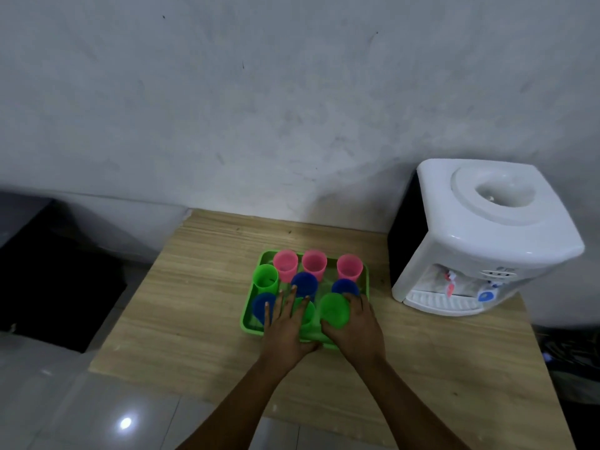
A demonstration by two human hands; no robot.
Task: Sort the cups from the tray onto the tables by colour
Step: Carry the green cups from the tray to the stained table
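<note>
Green cup [334, 310] is gripped by the right hand [355, 329]; left hand [285, 323], fingers spread, covers another.

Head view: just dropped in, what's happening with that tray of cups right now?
A person is working over a green tray on a wooden table, beside a white water dispenser. The right hand grips a green cup at the tray's near right. The left hand reaches in with straight fingers over another green cup, holding nothing. Three pink cups, three blue cups and the other green ones all sit on the tray; none stands on the table yet.
</note>
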